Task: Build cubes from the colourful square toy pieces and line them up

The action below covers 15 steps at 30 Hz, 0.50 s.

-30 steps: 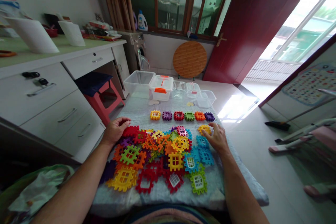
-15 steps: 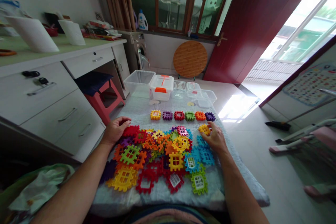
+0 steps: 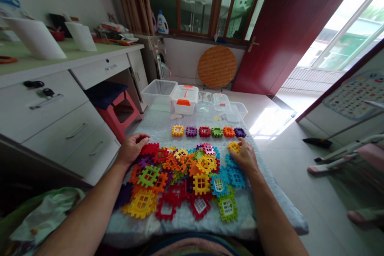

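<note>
A heap of colourful plastic interlocking blocks [image 3: 201, 184], flat toothed squares with window-like lattices, covers the near part of the cloth-covered table [image 3: 192, 224]. My right hand [image 3: 246, 156] is at the heap's far right corner, thumb and fingers closed on a yellow block [image 3: 234, 147]. Blue blocks [image 3: 236, 177] lie just below that hand. At the far left corner rests my left hand [image 3: 132, 150], fingers curled together with nothing visible in them, beside a red block [image 3: 150, 149]. Beyond the heap, several assembled box-shaped blocks form a row, from a yellow one [image 3: 178, 131] to a purple one [image 3: 240, 132].
Clear plastic bins [image 3: 159, 90] and a lidded box with orange latches [image 3: 184, 100] stand at the table's far end. A red stool [image 3: 117, 112] and white drawers [image 3: 69, 124] are on the left. A round wooden tabletop [image 3: 217, 67] leans on the back wall.
My right hand has tilted slightly, and the yellow block in it has shifted a little. My left hand and the row of assembled blocks have stayed in place.
</note>
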{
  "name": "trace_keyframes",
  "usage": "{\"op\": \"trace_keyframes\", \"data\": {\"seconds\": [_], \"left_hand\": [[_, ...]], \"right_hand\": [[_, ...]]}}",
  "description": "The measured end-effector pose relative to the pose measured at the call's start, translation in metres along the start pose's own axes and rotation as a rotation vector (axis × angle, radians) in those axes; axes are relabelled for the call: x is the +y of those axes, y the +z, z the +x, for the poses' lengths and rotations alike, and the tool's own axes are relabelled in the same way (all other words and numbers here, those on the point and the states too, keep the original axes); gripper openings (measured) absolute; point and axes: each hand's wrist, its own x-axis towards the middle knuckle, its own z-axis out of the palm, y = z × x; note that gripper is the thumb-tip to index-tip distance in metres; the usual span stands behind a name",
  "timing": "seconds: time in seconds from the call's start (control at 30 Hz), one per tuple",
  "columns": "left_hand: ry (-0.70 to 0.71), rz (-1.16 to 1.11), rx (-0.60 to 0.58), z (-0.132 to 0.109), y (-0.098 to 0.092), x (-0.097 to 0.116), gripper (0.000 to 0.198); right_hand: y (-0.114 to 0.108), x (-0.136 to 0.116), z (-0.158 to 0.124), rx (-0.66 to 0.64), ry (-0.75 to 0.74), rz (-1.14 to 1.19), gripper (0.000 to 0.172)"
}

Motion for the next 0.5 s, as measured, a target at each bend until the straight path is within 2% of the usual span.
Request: {"op": "trace_keyframes", "data": {"seconds": [0.27,0.5], "left_hand": [[0.017,0.001,-0.007,0.002,0.000,-0.005,0.036],[0.044,0.016,0.002,0.004,0.000,-0.009,0.033]], "right_hand": [[0.002,0.019,0.003,-0.001,0.018,0.012,0.061],[0.004,0.022,0.003,0.002,0.038,0.049,0.063]]}}
